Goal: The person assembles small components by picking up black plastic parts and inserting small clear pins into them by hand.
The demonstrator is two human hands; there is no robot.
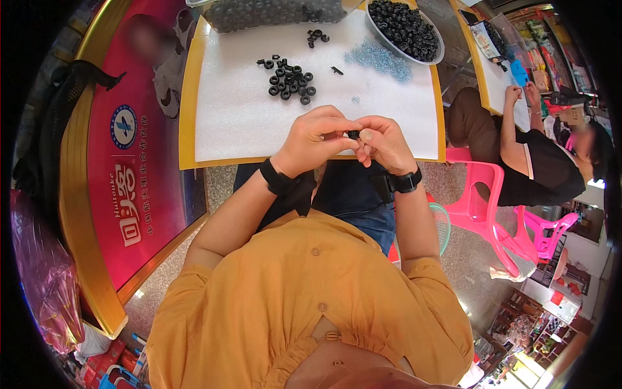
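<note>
Over the near edge of a white-topped table (233, 129), both my hands meet at a small black ring-shaped part (353, 134). My left hand (317, 139) pinches it between thumb and fingertips. From the other side, my right hand (385, 142) grips the same part with thumb and forefinger. Fingers cover most of it, so its details are hidden. Beyond my hands lies a loose pile of black rings (290, 81). A smaller cluster of black pieces (317, 37) sits farther back, and one thin black piece (337, 70) lies apart.
Small clear-blue pieces (379, 59) are spread on the right of the tabletop. A white bowl (442, 53) heaped with black rings and a clear bin (272, 14) of black parts stand at the back. A pink chair (476, 194) and another seated person (538, 152) are to the right.
</note>
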